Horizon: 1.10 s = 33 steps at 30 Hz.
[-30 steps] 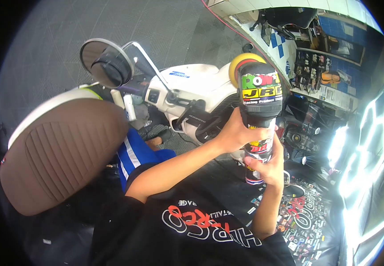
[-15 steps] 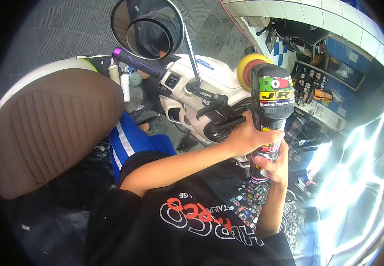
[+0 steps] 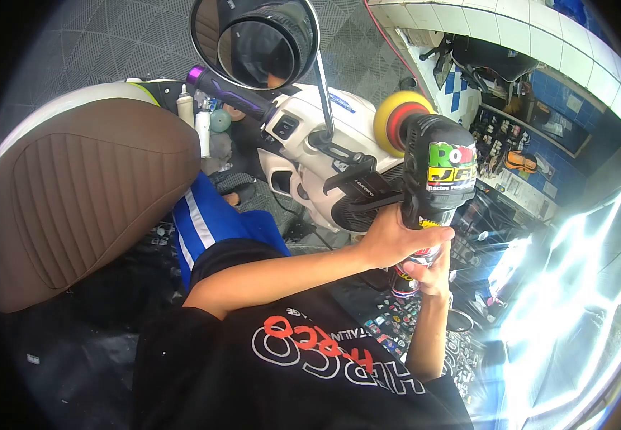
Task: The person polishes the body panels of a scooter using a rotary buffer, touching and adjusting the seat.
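Note:
A black, sticker-covered polisher (image 3: 436,165) stands roughly upright in my two hands. My left hand (image 3: 399,240) wraps round its neck, just below the head. Lower on the body, my right hand (image 3: 429,274) is closed round the grip. The polisher's yellow foam pad (image 3: 391,123) on a red backing faces the white front panel of a scooter (image 3: 346,118). Pad and panel overlap in view, and I cannot tell whether they touch. A black phone holder (image 3: 364,188) on the scooter sits just beyond my left hand.
The scooter's round mirror (image 3: 257,43) and purple-ended handlebar grip (image 3: 231,93) are ahead. To the left is its brown seat (image 3: 95,201), with bottles (image 3: 203,132) behind it. A tiled ledge (image 3: 518,32) and cluttered shelves stand right, beside bright light tubes (image 3: 576,279).
The polisher's head has tipped slightly and shifted down in view, showing more of the pad. Both hands keep their hold and sit a little lower and further left; the whole view has shifted slightly.

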Tool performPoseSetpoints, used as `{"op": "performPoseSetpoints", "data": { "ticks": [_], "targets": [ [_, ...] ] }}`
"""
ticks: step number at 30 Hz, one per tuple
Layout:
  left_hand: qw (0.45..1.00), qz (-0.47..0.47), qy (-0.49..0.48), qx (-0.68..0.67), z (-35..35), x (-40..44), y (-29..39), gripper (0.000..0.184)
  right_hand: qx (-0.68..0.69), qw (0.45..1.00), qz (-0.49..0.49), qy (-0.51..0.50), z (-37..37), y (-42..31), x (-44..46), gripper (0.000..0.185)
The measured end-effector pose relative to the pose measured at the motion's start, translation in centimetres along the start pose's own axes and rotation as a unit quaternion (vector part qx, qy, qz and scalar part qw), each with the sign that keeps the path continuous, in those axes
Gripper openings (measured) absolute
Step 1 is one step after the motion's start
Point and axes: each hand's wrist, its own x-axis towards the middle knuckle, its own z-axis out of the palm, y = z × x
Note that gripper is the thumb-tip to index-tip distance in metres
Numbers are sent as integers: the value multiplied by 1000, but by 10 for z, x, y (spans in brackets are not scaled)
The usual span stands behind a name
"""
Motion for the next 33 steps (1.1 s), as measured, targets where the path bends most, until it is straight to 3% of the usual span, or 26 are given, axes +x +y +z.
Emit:
{"op": "performPoseSetpoints", "data": {
  "ticks": [5,10,13,19,33],
  "targets": [
    [1000,9,1,-22,8,10,1,33,-11,999,25,-21,-10,-9,1,66],
    [999,17,-41,-11,17,25,-6,31,20,999,-8,33,-11,-9,-6,62],
    [997,-29,-72,21,21,30,-14,45,48,997,-19,55,-19,6,-15,59],
    [987,-81,-109,85,32,23,-33,53,117,987,-36,108,-13,23,-41,54],
    [949,-190,-196,155,13,-29,-57,51,178,974,20,137,-4,82,-108,55]
  ]
}}
